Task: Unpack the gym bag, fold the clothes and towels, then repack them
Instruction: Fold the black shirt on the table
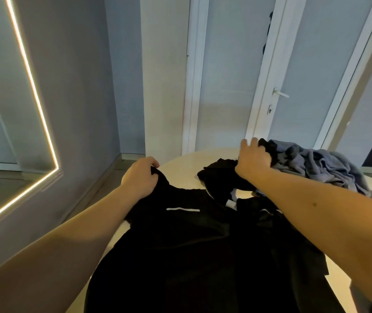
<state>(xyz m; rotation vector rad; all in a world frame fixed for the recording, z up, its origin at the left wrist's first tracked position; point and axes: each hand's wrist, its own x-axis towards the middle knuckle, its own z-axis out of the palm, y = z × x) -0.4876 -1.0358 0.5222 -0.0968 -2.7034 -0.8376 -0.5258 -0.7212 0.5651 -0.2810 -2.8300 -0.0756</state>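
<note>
**Black garment held at one corner, pile still unsorted**

Black garment (191, 233) lies spread over the near part of the pale round table (180, 172), and its near side seems to pass the rim. Left hand (141, 177) grips the far left corner, fingers curled into the cloth. Right hand (254, 160) rests on crumpled black clothes (216, 175) beside the grey towel (320, 168); its fingertips are hidden, so whether it grips cannot be told. Gym bag is out of view. Likely risks: a one-handed tug may slide the garment off the table; dragging the pile may snag neighbouring pieces.
</note>
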